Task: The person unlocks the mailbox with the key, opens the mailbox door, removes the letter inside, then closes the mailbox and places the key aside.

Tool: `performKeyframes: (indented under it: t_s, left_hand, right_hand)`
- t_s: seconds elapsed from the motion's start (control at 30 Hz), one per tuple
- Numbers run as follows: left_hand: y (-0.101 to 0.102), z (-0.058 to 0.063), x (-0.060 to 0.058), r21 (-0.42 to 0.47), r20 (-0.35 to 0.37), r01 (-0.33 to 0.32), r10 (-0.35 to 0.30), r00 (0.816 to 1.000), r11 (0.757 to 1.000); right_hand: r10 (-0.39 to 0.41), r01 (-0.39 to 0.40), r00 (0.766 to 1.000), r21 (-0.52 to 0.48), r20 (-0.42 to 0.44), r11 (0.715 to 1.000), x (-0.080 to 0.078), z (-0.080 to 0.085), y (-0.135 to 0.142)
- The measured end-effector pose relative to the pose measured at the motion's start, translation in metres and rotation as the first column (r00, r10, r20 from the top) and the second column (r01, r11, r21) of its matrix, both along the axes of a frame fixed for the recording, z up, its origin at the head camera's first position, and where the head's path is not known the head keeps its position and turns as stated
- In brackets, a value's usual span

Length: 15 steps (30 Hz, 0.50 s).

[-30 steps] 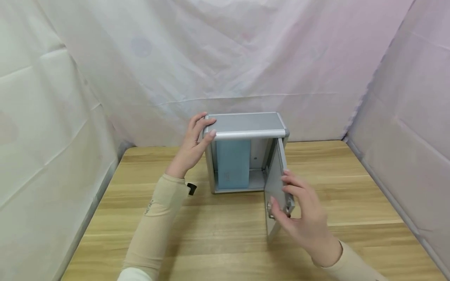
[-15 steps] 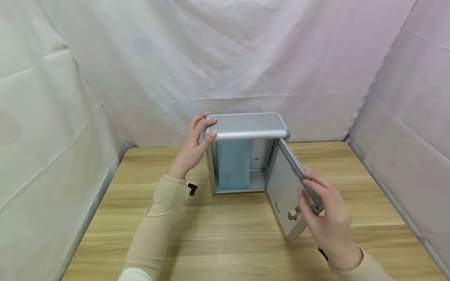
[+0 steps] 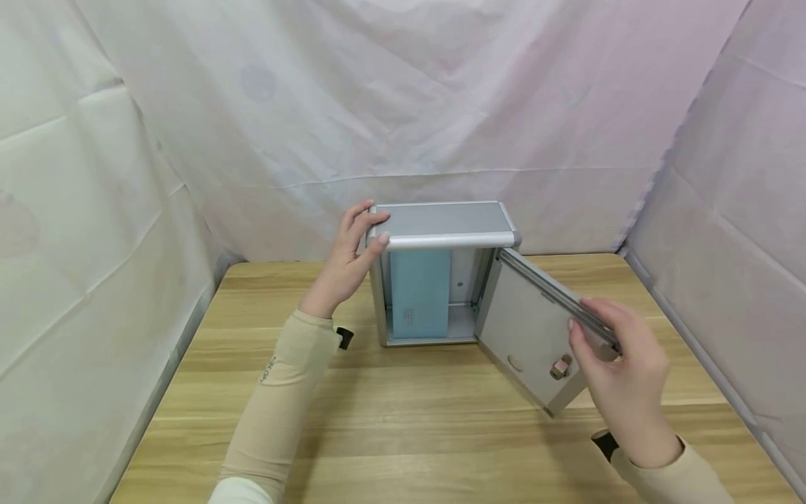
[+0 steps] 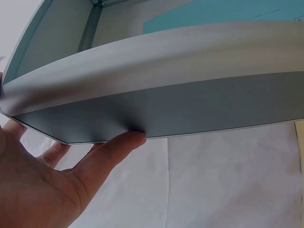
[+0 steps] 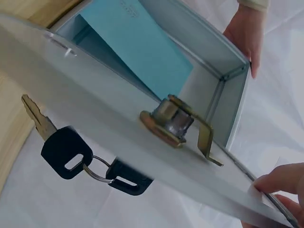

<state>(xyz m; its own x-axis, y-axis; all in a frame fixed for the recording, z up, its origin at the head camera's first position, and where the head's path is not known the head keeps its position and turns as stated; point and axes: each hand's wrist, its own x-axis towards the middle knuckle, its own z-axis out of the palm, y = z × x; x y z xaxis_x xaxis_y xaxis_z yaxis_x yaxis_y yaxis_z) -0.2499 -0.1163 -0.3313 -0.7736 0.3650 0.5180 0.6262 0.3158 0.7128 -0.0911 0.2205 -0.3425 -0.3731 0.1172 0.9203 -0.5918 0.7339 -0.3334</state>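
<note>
A grey metal box (image 3: 443,218) with a silver frame stands on the table, its front door (image 3: 525,315) swung out to the right. My left hand (image 3: 341,269) holds the box by its top left corner, fingers spread over the top panel (image 4: 199,104). My right hand (image 3: 632,374) pinches the free upper edge of the door between thumb and fingers. A cam lock (image 5: 173,118) sits on the door's inner face, and two black-headed keys (image 5: 66,152) hang on a ring at the outer side. Inside the box, a flat light-blue booklet or folder (image 3: 420,294) leans upright at the left.
The wood-grain table (image 3: 390,420) stretches out in front of the box and to both sides. Pale cloth (image 3: 428,105) hangs close behind the box, and more cloth (image 3: 743,224) walls in the right side.
My right hand has swung the door farther out to the right, widening the opening and bringing its inner face and lock into view. My left hand has stayed on the box corner.
</note>
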Motion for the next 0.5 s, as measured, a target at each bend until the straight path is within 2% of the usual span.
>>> performKeyframes:
  t_s: [0.1, 0.27, 0.5]
  left_hand:
    - [0.0, 0.001, 0.0, -0.006, 0.003, -0.006, 0.006, 1.0, 1.0]
    - [0.001, 0.0, 0.0, -0.013, 0.009, -0.007, 0.007, 1.0, 1.0]
    - [0.0, 0.0, 0.0, -0.009, 0.006, -0.003, 0.003, 1.0, 1.0]
  right_hand:
    - [-0.003, 0.005, 0.998, -0.023, 0.061, 1.0, -0.006, -0.006, 0.015]
    - [0.0, 0.006, 0.99, -0.04, 0.142, 0.999, -0.01, -0.006, 0.03]
    - [-0.01, 0.015, 0.986, -0.027, 0.166, 1.0, -0.012, -0.003, 0.033]
